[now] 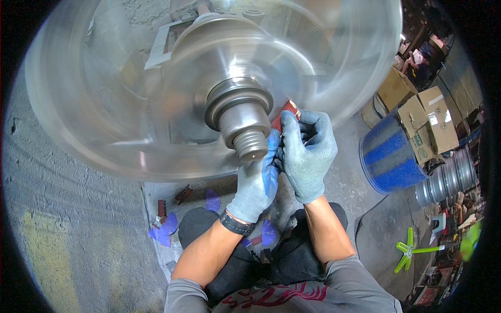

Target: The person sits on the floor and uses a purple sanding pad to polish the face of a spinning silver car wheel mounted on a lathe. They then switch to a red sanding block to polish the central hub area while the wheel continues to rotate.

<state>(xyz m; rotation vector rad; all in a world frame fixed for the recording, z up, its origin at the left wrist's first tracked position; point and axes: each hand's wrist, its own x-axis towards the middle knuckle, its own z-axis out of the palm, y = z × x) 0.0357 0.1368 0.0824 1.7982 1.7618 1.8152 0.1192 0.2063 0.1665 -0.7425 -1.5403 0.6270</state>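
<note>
A large metal wheel (130, 156) blurs with spin in front of me. From its hub juts a bright steel shaft (241, 117) with a threaded end (251, 145). Close to the right of the shaft, my gloved right hand (309, 151) pinches a folded piece of red-brown sandpaper (284, 116) at the wheel's face. My gloved left hand (253, 185) is just below the threaded end, its fingers pressed together at the sandpaper's lower end. The hands meet there, hiding part of the left fingertips. Whether the sandpaper touches the spinning metal is hard to tell.
Purple disc pieces (168, 225) and brown scraps (162, 207) lie on the floor by my knees. At right stand a blue drum (389, 159), cardboard boxes (430, 120), stacked metal rings (448, 177) and a green star-shaped base (405, 249). A person (417, 68) is farther back.
</note>
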